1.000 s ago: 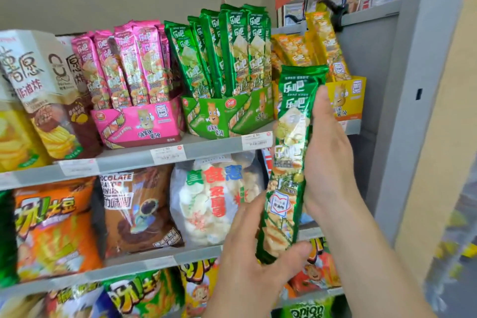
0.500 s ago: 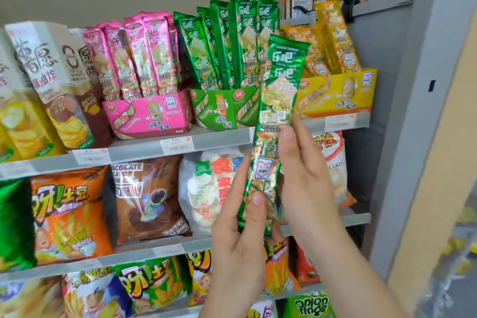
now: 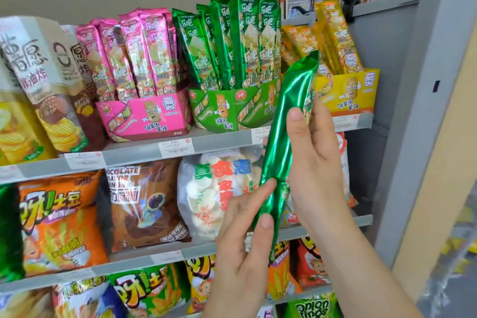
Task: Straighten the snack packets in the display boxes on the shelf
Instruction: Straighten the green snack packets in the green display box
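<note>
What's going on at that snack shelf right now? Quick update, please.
Both hands, left and right, hold one green packet off the shelf, plain side showing. Green box crowded with upright packets. Nothing blocking the way back.

Held green packet (image 3: pixel 284 121), centre right of frame: glossy metallised foil, smooth, plain shiny side facing camera, creased where the left hand (image 3: pixel 242 248) pinches its lower end; right hand (image 3: pixel 313 162) on its upper half. Pink packets (image 3: pixel 134 51), green packets (image 3: pixel 232 41) and yellow packets (image 3: pixel 327 39) across the upper shelf: same glossy printed foil. Pink box (image 3: pixel 147 113), green box (image 3: pixel 224 108), yellow box (image 3: pixel 348 90): printed card, slight sheen. Cartons (image 3: pixel 38 80) at upper left: matt paperboard. Clear bag (image 3: pixel 214 188) in the middle row: transparent glossy plastic film. Shelf edge (image 3: pixel 219 139): grey painted metal, smooth, with paper price labels (image 3: pixel 175 147). Upright (image 3: pixel 418 111) at right: matt grey painted metal.
</note>
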`<state>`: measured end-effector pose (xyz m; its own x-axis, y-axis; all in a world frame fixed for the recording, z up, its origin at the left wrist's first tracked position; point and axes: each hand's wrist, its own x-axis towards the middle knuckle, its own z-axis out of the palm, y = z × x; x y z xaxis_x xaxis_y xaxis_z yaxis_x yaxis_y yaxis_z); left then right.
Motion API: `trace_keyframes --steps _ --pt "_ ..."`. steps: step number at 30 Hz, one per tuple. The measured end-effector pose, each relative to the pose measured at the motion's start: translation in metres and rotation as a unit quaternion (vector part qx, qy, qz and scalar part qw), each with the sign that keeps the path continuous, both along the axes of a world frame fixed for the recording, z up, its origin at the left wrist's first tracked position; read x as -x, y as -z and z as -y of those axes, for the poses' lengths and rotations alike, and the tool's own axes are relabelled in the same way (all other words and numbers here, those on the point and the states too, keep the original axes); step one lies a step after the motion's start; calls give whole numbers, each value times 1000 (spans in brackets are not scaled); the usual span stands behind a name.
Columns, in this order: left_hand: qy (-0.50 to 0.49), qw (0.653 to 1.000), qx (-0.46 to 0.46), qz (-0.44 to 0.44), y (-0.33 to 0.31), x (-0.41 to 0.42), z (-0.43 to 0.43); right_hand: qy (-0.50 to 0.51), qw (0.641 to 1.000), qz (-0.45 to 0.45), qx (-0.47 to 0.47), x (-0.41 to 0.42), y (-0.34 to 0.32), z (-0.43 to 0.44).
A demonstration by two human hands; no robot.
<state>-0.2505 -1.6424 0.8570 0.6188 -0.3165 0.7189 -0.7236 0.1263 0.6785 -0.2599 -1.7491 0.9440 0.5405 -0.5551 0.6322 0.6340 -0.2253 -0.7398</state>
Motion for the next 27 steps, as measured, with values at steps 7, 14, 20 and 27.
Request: trace_keyframes --steps 7,14,20,27 --pt "70 991 37 -105 -9 -10 3 -48 999 8 -16 -6 1 -3" --pt "50 987 107 -108 -48 -31 15 -132 986 -64 82 -4 23 -17" --pt "70 983 129 -113 -65 -34 17 -209 960 -139 126 3 45 1" --pt "38 979 130 -151 -80 -42 17 -237 958 -126 101 8 52 2"
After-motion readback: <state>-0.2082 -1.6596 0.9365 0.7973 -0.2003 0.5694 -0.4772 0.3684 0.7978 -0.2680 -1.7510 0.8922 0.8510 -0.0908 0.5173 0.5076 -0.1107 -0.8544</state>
